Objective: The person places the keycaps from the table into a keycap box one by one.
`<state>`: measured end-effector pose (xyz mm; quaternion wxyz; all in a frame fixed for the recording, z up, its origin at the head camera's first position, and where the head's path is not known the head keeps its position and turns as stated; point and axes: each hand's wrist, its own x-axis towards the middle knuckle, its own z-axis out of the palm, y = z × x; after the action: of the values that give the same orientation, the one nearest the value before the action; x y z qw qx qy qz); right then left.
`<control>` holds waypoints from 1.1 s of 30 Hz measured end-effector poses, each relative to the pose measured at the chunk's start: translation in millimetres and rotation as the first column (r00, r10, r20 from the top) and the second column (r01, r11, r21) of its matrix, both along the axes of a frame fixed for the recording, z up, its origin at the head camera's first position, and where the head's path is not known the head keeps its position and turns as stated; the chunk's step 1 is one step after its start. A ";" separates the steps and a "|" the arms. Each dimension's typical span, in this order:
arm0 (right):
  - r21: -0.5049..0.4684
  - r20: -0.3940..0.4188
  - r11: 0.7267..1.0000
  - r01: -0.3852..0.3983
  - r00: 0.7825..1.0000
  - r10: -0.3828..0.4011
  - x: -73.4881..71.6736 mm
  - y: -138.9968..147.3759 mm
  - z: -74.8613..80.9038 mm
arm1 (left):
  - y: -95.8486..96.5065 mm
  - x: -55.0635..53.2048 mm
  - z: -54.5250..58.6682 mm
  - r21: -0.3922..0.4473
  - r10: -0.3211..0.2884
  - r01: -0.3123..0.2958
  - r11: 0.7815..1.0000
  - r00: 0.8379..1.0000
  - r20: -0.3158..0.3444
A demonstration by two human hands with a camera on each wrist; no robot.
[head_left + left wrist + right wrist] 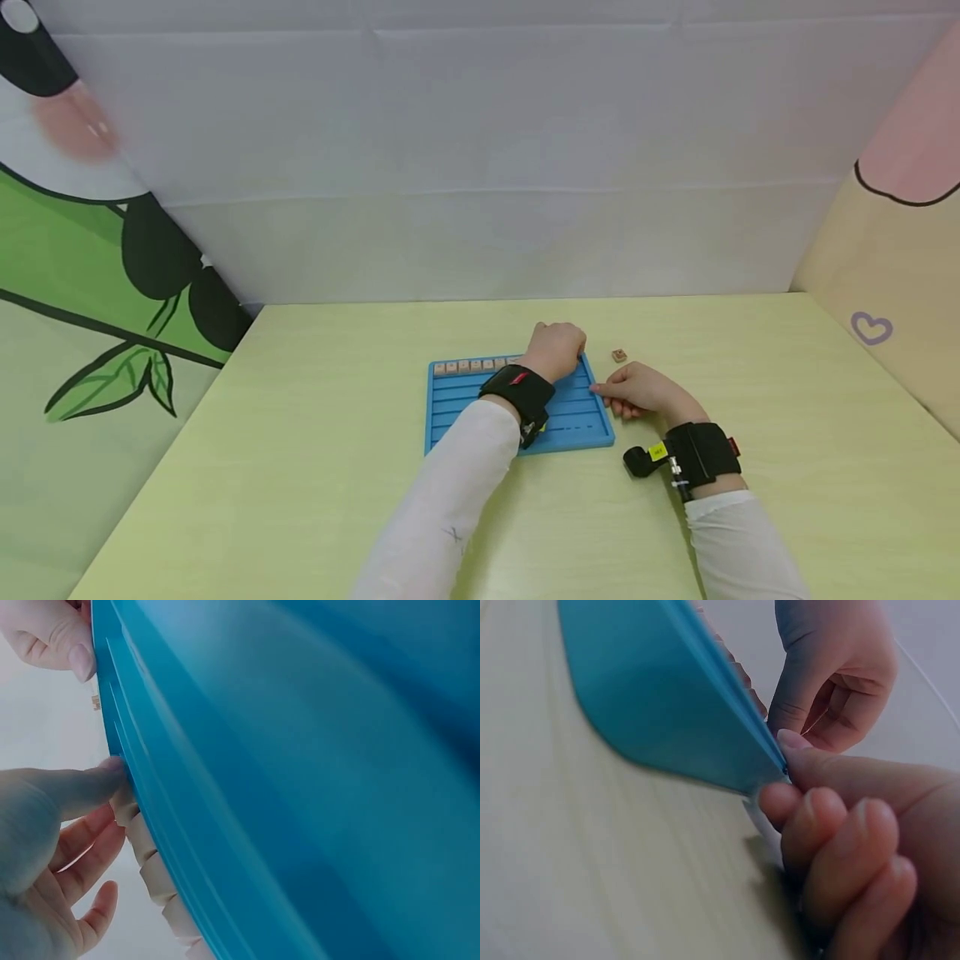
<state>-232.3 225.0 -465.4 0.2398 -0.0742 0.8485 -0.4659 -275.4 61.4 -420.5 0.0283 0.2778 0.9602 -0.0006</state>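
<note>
A blue ridged board lies on the table, with a row of small wooden tiles along its far edge. My left hand reaches over the board to its far right corner. In the left wrist view, the left thumb and a finger pinch a tile at the end of the row; the contact is partly hidden. My right hand grips the board's right edge between thumb and curled index finger. Another wooden tile sits on the table, right of the board's far corner.
The pale yellow table meets a white cloth backdrop behind. Printed panels stand at both sides, the right one with a purple heart. Black wrist straps with cameras are on both arms.
</note>
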 end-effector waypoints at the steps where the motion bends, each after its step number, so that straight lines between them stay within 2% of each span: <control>1: 0.001 0.007 1.000 0.006 1.000 -0.006 -0.2 -0.4 0.1 | -0.8 -0.2 -0.2 0.003 -0.004 0.004 1.000 1.000 0.003; 8: 0.013 0.004 1.000 0.004 1.000 -0.004 0.2 -0.8 1.5 | -12.2 -4.3 -0.4 0.072 -0.021 0.019 0.997 0.999 0.024; 18: 0.032 0.003 0.999 0.009 1.000 -0.009 1.1 -2.3 2.7 | -36.4 -8.2 9.3 0.126 0.016 -0.024 0.992 0.998 0.063; 23: 0.022 0.003 1.000 0.011 1.000 -0.011 0.6 -0.6 2.5 | -33.5 -7.3 8.4 0.128 0.010 -0.018 0.992 0.998 0.065; 33: -0.001 -0.015 1.000 -0.004 1.000 0.004 -0.8 0.0 -0.7 | -15.1 -3.9 2.5 0.093 -0.019 0.015 0.996 0.999 0.039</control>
<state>-233.1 225.1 -466.1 0.2343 -0.0796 0.8499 -0.4652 -279.3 46.3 -418.0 0.0344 0.2869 0.9561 0.0491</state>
